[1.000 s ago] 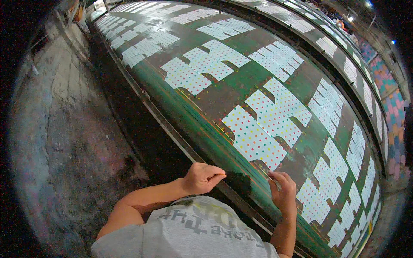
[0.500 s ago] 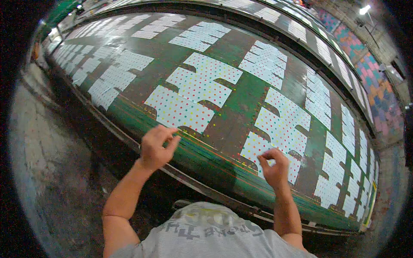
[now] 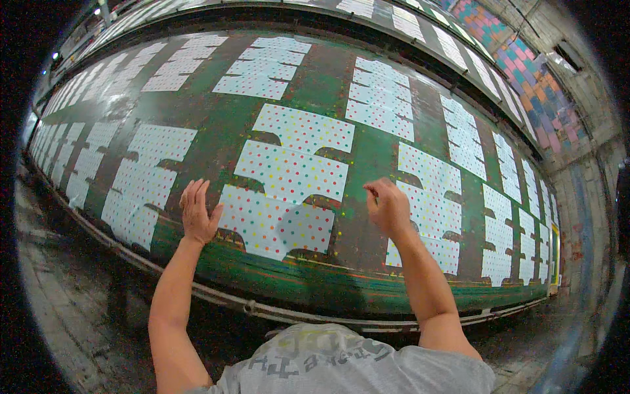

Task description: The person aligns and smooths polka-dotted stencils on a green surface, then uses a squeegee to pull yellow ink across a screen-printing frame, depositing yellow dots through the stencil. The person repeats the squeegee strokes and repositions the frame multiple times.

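Observation:
White cut panels (image 3: 279, 220) with multicoloured dots lie flat in a column on a long green and brown printing table (image 3: 216, 259). Beside the left edge of the nearest panel, my left hand (image 3: 200, 213) hovers open, fingers stretched upward and thumb apart. My right hand (image 3: 388, 205) is over the gap between this column and another column of dotted panels (image 3: 430, 190) to its right. Its fingers are curled together; whether anything small is between them is hidden. Neither hand visibly lifts a panel.
More dotted panels (image 3: 147, 171) run in rows to the left, and others (image 3: 380, 95) lie behind. A dark rail (image 3: 308, 23) borders the table's far side, beyond which another table holds white panels. A wall of coloured blocks (image 3: 525, 72) stands at the right.
My view has shifted and both hands have moved forward over the table. The left hand's fingers have straightened. My right hand has moved left, off the right column. The panels appear unmoved.

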Demonstrator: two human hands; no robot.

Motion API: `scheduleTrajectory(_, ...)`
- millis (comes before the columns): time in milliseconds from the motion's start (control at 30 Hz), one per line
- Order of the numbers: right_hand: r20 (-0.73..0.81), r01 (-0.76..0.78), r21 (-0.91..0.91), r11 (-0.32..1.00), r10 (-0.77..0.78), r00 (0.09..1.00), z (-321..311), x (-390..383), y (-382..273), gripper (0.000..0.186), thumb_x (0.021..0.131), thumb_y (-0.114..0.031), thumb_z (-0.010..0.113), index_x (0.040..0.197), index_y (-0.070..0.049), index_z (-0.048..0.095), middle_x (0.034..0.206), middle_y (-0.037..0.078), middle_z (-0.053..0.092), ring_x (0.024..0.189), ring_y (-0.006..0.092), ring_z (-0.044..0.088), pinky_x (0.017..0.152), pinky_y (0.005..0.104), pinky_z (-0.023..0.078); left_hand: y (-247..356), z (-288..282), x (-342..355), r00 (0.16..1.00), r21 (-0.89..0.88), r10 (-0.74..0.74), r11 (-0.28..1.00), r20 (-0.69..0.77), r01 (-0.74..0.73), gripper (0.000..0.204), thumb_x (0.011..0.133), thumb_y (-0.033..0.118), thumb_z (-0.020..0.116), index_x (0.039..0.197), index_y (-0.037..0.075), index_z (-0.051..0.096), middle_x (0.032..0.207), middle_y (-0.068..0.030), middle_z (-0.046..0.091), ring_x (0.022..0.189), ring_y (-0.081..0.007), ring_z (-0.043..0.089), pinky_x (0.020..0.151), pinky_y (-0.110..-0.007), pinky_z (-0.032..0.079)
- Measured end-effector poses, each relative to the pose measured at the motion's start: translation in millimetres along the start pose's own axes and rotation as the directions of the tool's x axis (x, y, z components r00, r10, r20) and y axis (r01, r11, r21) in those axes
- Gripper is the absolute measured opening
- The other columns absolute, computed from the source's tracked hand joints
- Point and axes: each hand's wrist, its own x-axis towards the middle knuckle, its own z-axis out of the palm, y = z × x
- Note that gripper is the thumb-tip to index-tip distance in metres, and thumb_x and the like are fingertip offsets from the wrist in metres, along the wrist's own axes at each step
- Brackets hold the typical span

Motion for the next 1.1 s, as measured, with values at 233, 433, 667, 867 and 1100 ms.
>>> scheduleTrajectory(233,-0.013,-0.174,-0.120,0.977,0.173,0.985,87.2,122.7,90.4,0.016,0.096,-0.025,0.076,0.100,-0.010,0.081,0.106,0.016,0.078,0.098,0.0394,0.076,0.086,0.0516,0.061,-11.0,3.6,2.5,1.000,-0.111,-0.010,0.994,0.017,0.012,0.078,0.110,0.056,0.053,0.158,-0.005,0.049,0.162,-0.0244,0.050,0.155,-0.0458,0.040,0.129,-0.057,0.027)
scheduleTrajectory(433,0.139,-0.313,-0.217,0.925,0.346,0.928,135.5,210.3,134.0,0.021,0.092,-0.029,0.078,0.103,-0.012,0.084,0.111,0.016,0.080,0.102,0.0393,0.077,0.092,0.0526,0.061,-12.3,5.5,3.3,0.999,-0.165,-0.036,0.985,0.032,0.041,0.084,0.111,0.064,0.048,0.159,-0.005,0.046,0.163,-0.0234,0.049,0.156,-0.0447,0.040,0.129,-0.058,0.028)
scheduleTrajectory(667,0.267,-0.319,-0.382,0.867,0.434,0.861,158.4,246.5,145.2,0.022,0.091,-0.028,0.078,0.101,-0.010,0.086,0.106,0.017,0.083,0.103,0.0377,0.079,0.092,0.0505,0.062,-11.2,-1.9,13.3,0.984,-0.332,-0.176,0.931,-0.037,0.154,0.074,0.114,0.052,0.049,0.157,-0.007,0.047,0.163,-0.0256,0.049,0.153,-0.0413,0.044,0.128,-0.055,0.032)
scheduleTrajectory(867,0.555,-0.134,-0.432,0.892,0.380,0.740,143.0,264.3,119.1,0.025,0.088,-0.024,0.070,0.098,-0.004,0.080,0.106,0.022,0.081,0.099,0.0385,0.080,0.087,0.0511,0.062,0.7,15.5,78.6,0.991,-0.328,0.018,0.943,-0.129,-0.060,0.050,0.106,0.027,0.066,0.145,-0.005,0.060,0.148,-0.0217,0.064,0.139,-0.0396,0.059,0.121,-0.052,0.044)
scheduleTrajectory(1100,0.430,0.114,0.674,0.730,-0.513,0.743,117.0,170.7,-47.1,0.019,0.088,-0.018,0.080,0.098,-0.005,0.073,0.092,0.015,0.073,0.082,0.0333,0.074,0.078,0.0451,0.060,45.1,51.2,179.0,0.965,-0.160,0.227,0.956,-0.132,-0.247,0.060,0.085,0.004,0.082,0.143,0.009,0.066,0.147,-0.0137,0.067,0.144,-0.0385,0.056,0.123,-0.053,0.042)
